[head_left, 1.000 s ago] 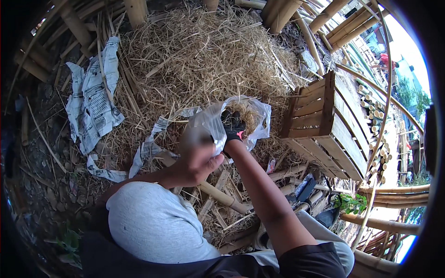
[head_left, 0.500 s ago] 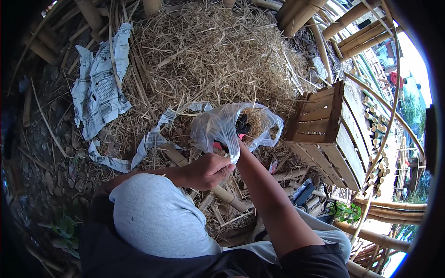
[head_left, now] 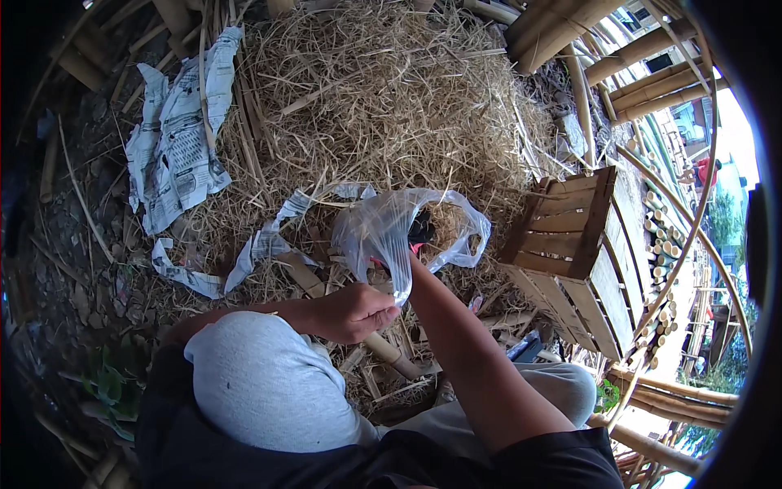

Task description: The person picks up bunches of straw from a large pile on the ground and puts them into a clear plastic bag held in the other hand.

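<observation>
My left hand is closed, pinching one handle of a thin clear plastic bag and pulling it toward me. The bag's other handle loops open on the right, over the straw. My right forearm reaches into the bag's mouth. The right hand itself is hidden by the plastic and by a dark bundle, so its fingers do not show. Inside the bag lies something black with pinkish-red parts beside my wrist; its kind cannot be made out.
Dry straw covers the ground ahead. Torn newspaper sheets lie at the left, with a curled newspaper strip nearer the bag. A slatted wooden crate stands at the right. Bamboo poles are stacked beyond it.
The view has shifted slightly. My left hand still holds the bag handle and my right arm stays in the bag; the bag's shape has changed little.
</observation>
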A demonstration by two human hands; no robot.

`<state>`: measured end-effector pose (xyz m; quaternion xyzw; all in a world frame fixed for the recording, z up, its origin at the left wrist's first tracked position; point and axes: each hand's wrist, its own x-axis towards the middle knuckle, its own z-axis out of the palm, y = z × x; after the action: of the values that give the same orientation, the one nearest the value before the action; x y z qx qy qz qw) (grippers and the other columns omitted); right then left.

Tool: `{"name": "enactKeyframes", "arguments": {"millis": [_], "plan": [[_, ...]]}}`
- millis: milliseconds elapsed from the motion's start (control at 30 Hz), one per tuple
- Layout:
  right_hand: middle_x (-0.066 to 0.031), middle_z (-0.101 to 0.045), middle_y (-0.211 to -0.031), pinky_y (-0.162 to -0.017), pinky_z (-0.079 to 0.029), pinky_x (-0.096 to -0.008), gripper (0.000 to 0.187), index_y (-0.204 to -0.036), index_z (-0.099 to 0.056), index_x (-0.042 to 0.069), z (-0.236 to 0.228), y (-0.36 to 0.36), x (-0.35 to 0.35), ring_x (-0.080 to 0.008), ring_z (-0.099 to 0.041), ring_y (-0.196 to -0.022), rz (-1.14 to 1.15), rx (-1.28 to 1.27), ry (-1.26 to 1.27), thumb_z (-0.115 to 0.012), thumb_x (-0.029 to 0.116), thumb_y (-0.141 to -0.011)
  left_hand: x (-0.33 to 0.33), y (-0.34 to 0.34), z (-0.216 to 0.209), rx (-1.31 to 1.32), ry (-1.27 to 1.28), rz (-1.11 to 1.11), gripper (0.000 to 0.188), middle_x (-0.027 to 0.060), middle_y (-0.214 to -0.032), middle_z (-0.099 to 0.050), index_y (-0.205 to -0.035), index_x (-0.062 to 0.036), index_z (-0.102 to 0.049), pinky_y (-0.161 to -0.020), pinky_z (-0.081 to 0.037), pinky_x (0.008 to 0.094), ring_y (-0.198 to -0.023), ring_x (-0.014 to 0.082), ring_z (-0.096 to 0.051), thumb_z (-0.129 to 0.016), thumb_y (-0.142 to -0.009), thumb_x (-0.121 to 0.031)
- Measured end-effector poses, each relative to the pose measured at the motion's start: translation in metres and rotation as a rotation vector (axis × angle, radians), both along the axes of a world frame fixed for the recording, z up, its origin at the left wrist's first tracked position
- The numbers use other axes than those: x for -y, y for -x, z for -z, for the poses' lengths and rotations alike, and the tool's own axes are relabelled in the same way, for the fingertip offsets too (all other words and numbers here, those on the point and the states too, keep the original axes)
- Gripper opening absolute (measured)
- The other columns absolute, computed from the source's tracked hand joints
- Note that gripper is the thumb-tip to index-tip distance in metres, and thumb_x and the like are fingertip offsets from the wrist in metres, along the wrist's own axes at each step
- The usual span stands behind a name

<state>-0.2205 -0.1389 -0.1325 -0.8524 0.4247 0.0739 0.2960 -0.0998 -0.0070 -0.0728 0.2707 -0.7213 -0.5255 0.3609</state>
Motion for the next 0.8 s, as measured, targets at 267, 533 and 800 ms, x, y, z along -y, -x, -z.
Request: {"name": "enactKeyframes", "arguments": {"millis": [267,533,800], "plan": [[-0.0152,-0.065,-0.13,-0.103,-0.047,-0.0375,0.076,-0.141,-0.054,0.01,0.012,-0.01,0.013,-0.0285,-0.062,-0.12,-0.025,0.009,-0.018,-0.064,0.063,-0.086,0.012,0.001,0.01,-0.005,-0.042,0.036,0.026,0.0195,-0.063,-0.053,-0.082,0.0011,-0.053,-0.057,-0.041,0.0458,-0.059,0.0396,-0.057,-0.054,-0.102,-0.016],[-0.0143,-0.065,-0.13,-0.103,-0.047,-0.037,0.075,-0.142,-0.053,0.011,0.023,-0.008,0.019,-0.0274,-0.062,-0.12,-0.031,0.008,-0.048,-0.063,0.062,-0.088,0.026,0.009,0.023,-0.039,-0.111,0.083,0.032,0.0188,-0.062,-0.05,-0.078,-0.0001,-0.05,-0.056,-0.039,0.046,-0.057,0.0399,-0.054,-0.05,-0.104,-0.019],[-0.0133,-0.065,-0.13,-0.104,-0.046,-0.0364,0.074,-0.144,-0.052,0.011,0.026,-0.002,0.024,-0.0263,-0.062,-0.12,-0.029,0.022,-0.08,-0.061,0.061,-0.089,0.039,0.013,0.03,-0.026,-0.181,0.127,0.035,0.0178,-0.063,-0.05,-0.077,-0.0012,-0.05,-0.057,-0.04,0.045,-0.058,0.0379,-0.055,-0.048,-0.105,-0.022]]}}
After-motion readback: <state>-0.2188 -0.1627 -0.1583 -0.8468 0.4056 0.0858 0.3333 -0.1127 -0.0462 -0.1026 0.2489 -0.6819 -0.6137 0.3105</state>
